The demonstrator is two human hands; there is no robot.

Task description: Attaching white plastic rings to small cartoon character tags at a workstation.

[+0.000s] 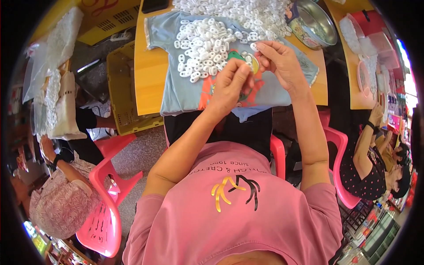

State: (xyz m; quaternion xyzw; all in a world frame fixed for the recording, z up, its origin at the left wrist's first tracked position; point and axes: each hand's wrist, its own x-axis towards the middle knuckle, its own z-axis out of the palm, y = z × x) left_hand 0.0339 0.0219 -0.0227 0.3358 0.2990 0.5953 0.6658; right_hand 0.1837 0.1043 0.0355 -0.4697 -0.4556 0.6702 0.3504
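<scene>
A heap of small white plastic links lies on a light blue child's shirt spread over the yellow table. My left hand is closed over the shirt's coloured print, pinching something small that I cannot make out. Close beside it, my right hand pinches a white link at its fingertips. Both hands hover just below the heap, almost touching each other.
A bigger pile of white links lies farther back, beside a metal bowl. A yellow crate stands left of the table. Pink plastic chairs flank me. Other people sit at left and right. Clear containers rest on the right table.
</scene>
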